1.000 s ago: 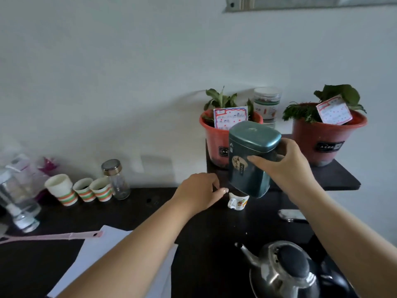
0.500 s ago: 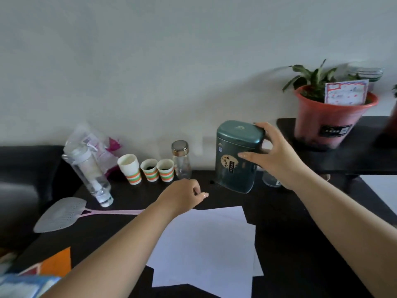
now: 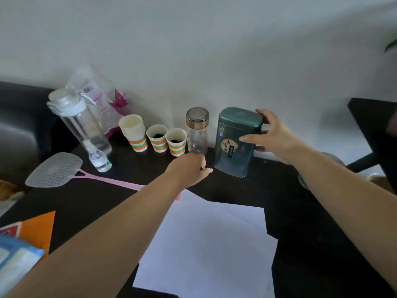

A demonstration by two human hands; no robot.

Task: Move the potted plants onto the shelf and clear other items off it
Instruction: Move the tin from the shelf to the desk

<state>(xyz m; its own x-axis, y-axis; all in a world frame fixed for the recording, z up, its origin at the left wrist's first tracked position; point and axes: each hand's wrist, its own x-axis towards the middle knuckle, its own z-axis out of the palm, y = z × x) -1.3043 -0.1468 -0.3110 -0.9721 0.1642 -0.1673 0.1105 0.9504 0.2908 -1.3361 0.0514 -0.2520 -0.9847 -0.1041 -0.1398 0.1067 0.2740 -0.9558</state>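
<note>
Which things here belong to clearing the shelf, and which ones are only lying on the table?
Part of the job:
- green tea tin, held by the right hand
- black shelf

Only lying about:
- paper cups
- glass jar
- water bottle
- fly swatter
- white paper

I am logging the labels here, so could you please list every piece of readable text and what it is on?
Green tea tin: a round emblem with Chinese characters and a dark vertical strip; too blurred to read.
Clear plastic bag: a small barcode label and pink print; too small to read.
Nothing else shows text.
</note>
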